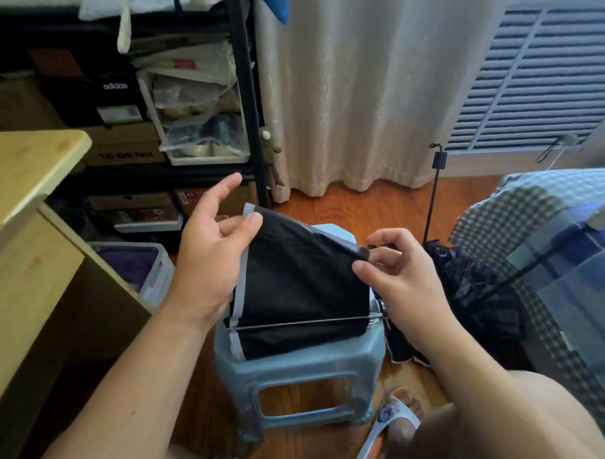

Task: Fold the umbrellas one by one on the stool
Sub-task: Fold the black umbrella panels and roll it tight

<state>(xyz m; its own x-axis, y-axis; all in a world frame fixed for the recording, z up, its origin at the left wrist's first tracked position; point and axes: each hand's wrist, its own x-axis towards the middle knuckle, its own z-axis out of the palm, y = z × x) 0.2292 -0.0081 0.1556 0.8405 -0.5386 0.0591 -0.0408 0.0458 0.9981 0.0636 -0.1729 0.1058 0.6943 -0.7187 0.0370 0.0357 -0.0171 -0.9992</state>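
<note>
A black umbrella (302, 291) with a grey-trimmed canopy lies across a light blue plastic stool (303, 370), one thin metal rib showing along its near side. My left hand (211, 257) holds the canopy's left edge, thumb pressed on the fabric near the grey trim, the other fingers spread. My right hand (395, 270) pinches a fold of the canopy at its right end between thumb and forefinger. A second, dark patterned umbrella (477, 297) lies on the floor to the right of the stool.
A wooden desk (24, 199) stands at the left, a black shelf rack (181, 115) with shoe boxes behind it, and a purple-filled bin (135, 268) below. A checkered bed (534, 237) and clear boxes fill the right. My sandalled foot (394, 421) rests by the stool.
</note>
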